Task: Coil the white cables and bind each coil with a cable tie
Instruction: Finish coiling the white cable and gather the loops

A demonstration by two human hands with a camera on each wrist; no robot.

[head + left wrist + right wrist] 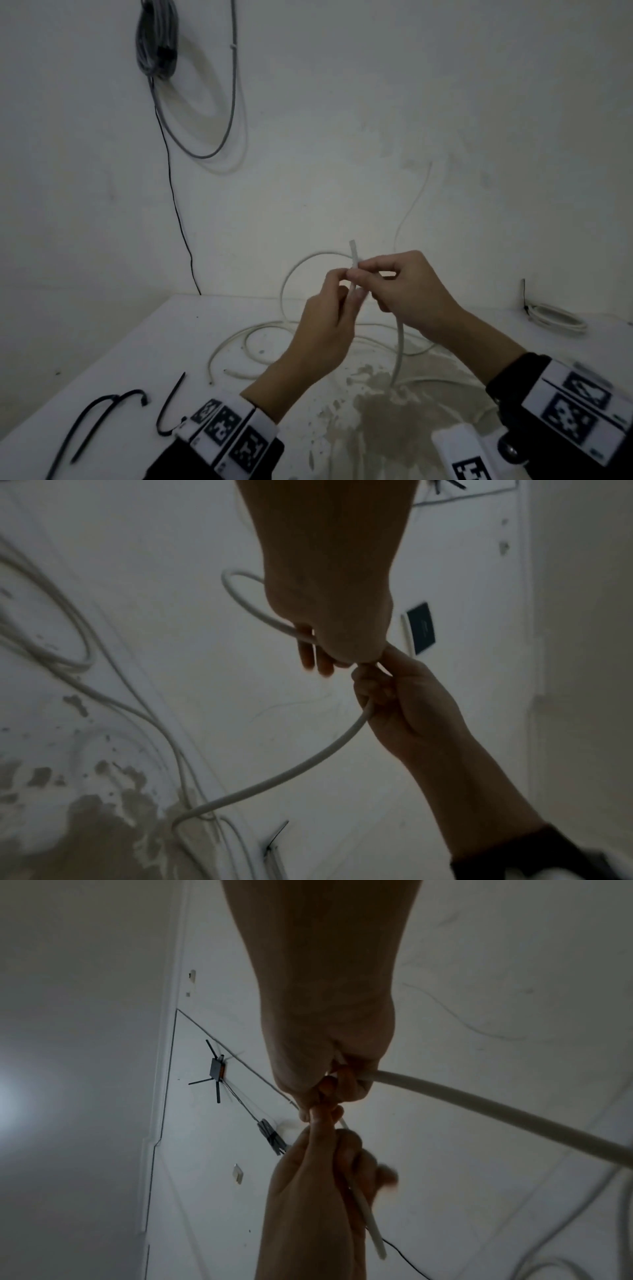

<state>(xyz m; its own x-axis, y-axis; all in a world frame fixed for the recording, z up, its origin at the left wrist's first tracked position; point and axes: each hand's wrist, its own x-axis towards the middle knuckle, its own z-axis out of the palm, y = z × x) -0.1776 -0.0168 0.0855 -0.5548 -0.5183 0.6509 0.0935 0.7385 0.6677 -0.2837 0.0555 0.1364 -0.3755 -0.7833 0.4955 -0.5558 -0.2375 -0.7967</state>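
Both hands are raised above the white table (144, 346) and meet on one white cable (399, 346). My left hand (344, 279) pinches it just below its free end (353, 251), which sticks upward. My right hand (366, 270) grips the same cable right beside it, fingers curled round it. From the hands a loop (291, 277) arcs out to the left. In the left wrist view the cable (308, 767) drops from the right hand (411, 704) to the table. The right wrist view shows the cable's end (371, 1231) passing my left hand (318, 1191).
More loose white cable (239, 337) sprawls over the table's middle. Black cable ties (96, 418) lie at the front left. A coiled white cable (555, 317) with a black tie lies at the back right. A grey coil (157, 37) hangs on the wall.
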